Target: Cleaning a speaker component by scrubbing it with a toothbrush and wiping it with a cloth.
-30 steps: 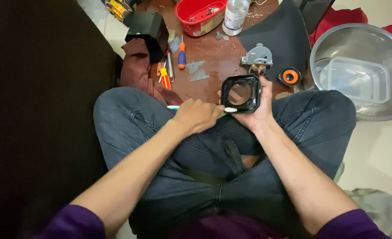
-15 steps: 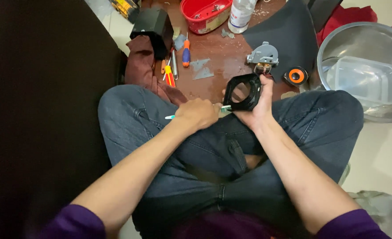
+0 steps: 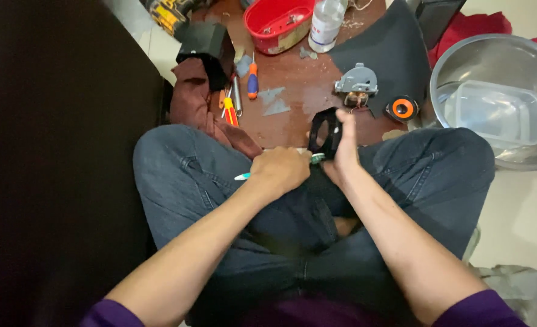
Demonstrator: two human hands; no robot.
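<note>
I sit cross-legged in blue jeans over a brown board. My right hand (image 3: 342, 158) grips a black frame-shaped plastic part (image 3: 324, 133), held on edge above my knees. My left hand (image 3: 283, 168) is closed around a toothbrush (image 3: 242, 176) with a white and green handle; its head end reaches the lower edge of the black part. The two hands are almost touching.
On the board lie a grey metal mechanism (image 3: 356, 80), an orange-and-black round piece (image 3: 402, 108), screwdrivers (image 3: 252, 77), a red tub (image 3: 278, 23), a clear bottle (image 3: 328, 23) and a black sheet (image 3: 389, 48). A steel bowl (image 3: 532, 51) holding a clear plastic box stands right. Dark furniture (image 3: 50, 151) fills the left.
The black part has been turned from facing me to edge-on. My left hand and the toothbrush stayed against it while the view shifted slightly.
</note>
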